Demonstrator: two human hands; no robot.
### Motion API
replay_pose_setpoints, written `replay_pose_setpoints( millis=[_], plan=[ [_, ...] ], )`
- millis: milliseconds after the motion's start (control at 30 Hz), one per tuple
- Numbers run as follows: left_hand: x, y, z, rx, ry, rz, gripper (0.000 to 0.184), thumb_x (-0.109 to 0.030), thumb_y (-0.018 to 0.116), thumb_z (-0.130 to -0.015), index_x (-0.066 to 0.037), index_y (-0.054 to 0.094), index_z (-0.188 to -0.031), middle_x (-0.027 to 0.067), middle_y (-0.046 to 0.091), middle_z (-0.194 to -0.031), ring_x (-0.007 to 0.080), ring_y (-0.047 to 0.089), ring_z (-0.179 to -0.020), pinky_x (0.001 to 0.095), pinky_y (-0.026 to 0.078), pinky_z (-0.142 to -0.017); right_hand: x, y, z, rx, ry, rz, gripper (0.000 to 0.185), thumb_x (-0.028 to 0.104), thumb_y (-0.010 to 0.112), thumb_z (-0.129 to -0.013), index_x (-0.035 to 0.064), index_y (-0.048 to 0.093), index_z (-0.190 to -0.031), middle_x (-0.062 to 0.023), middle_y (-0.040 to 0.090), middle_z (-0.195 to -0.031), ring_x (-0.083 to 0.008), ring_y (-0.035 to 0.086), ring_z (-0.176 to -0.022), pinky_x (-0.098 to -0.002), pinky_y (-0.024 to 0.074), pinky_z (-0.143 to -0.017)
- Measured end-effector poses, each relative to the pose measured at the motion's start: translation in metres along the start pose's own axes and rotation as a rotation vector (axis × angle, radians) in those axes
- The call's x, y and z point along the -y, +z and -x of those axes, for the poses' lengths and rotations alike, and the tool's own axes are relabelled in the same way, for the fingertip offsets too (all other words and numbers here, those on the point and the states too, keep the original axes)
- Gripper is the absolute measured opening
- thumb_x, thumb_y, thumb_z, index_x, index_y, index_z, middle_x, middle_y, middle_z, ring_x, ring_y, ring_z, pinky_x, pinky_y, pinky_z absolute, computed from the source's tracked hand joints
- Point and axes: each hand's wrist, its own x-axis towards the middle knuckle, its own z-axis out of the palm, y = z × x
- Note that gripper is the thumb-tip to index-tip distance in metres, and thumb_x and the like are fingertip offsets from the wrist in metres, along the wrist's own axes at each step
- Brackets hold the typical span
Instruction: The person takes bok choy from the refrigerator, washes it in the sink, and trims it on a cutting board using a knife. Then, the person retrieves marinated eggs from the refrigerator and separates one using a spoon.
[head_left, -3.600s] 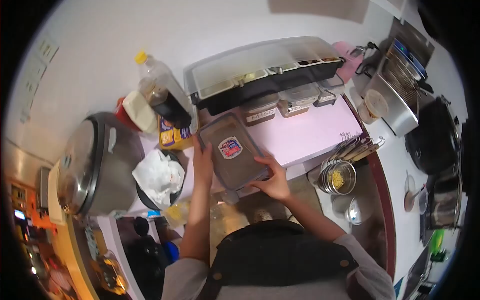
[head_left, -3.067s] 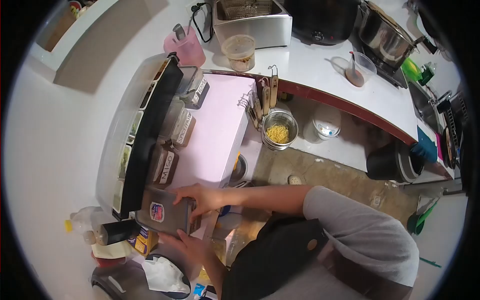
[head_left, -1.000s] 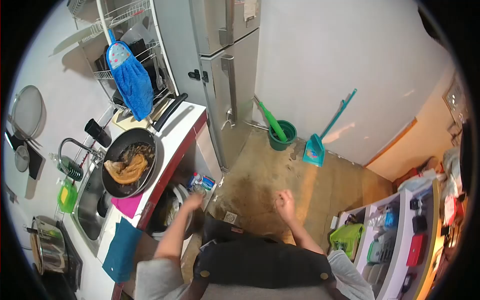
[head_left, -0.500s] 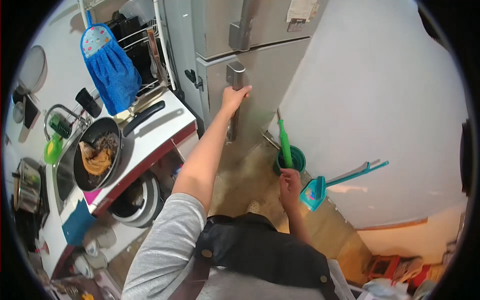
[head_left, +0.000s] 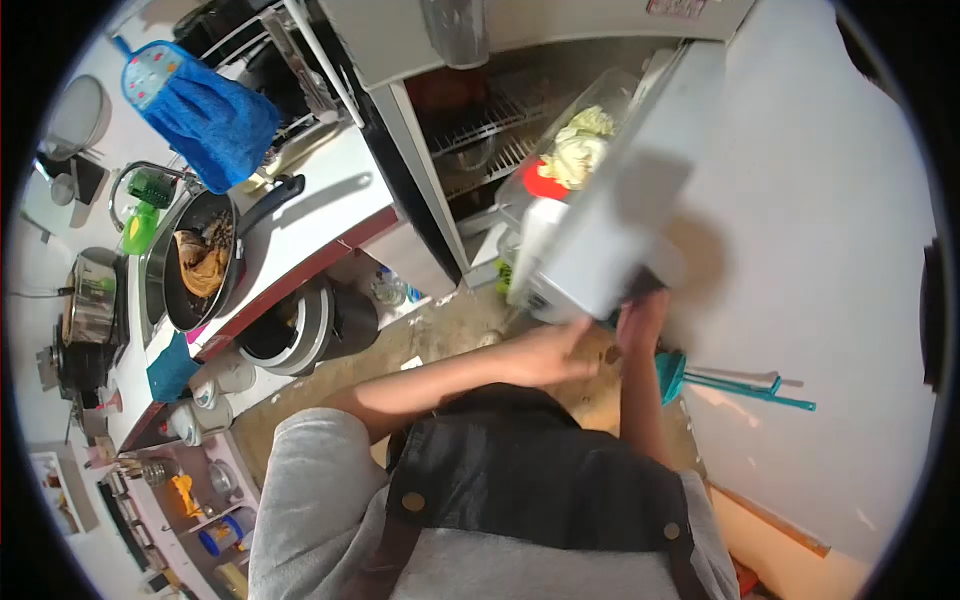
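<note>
The lower refrigerator door [head_left: 640, 200] stands open, blurred by motion. Its inner shelves hold a cut cabbage [head_left: 580, 150] and something red [head_left: 545, 179]. My left hand [head_left: 555, 352] is beside the door's near end, its fingertips smeared. Close to a dark, blurred part at the door's outer side is my right hand [head_left: 643, 322]; its fingers are too blurred to show a grip. Wire racks [head_left: 485, 130] show inside the refrigerator, where the contents are dim.
A pan [head_left: 203, 262] with browned food rests at the sink, its handle over the white counter [head_left: 325, 200]. A blue towel [head_left: 205, 115] hangs above. Below the counter is a black bin [head_left: 350, 320]. A teal dustpan [head_left: 670, 377] lies by the right wall.
The lower refrigerator door has swung from closed to open. My left hand has left the handle and moved down and right; my right hand has moved up and right to the door.
</note>
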Motion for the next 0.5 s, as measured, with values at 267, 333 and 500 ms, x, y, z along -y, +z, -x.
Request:
replay_pose_setpoints(
  millis=[267, 333, 500],
  plan=[
    [0.101, -0.065, -0.03, 0.741, -0.305, 0.387, 0.03, -0.022, 0.05, -0.095, -0.004, 0.063, -0.114, 0.004, 0.068, -0.105, 0.0141, 0.062, -0.097, 0.03, 0.049, -0.084, 0.047, -0.13, 0.018, -0.511, -0.145, 0.055, 0.023, 0.013, 0.047, -0.094, 0.0028, 0.054, -0.113, -0.0048, 0.055, -0.109, -0.0125, 0.054, -0.095, -0.0255, 0.0434, -0.085],
    [0.137, -0.081, -0.056, 0.603, -0.388, 0.292, 0.032, -0.031, 0.051, -0.088, -0.011, 0.066, -0.109, -0.0005, 0.068, -0.099, 0.0106, 0.061, -0.094, 0.0253, 0.049, -0.077, 0.06, -0.151, 0.02, -0.609, -0.189, 0.112, 0.023, 0.014, 0.047, -0.094, 0.003, 0.054, -0.113, -0.0049, 0.055, -0.109, -0.0127, 0.054, -0.095, -0.0256, 0.0435, -0.085],
    [0.238, -0.052, -0.121, 0.282, -0.419, -0.275, 0.027, -0.024, 0.061, -0.077, -0.008, 0.07, -0.096, 0.0038, 0.068, -0.092, 0.0225, 0.065, -0.084, 0.0334, 0.053, -0.07, 0.081, -0.193, 0.03, -0.802, -0.247, 0.23, 0.024, 0.015, 0.047, -0.094, 0.0034, 0.054, -0.113, -0.0052, 0.055, -0.11, -0.0132, 0.054, -0.095, -0.026, 0.0437, -0.084]
  ],
)
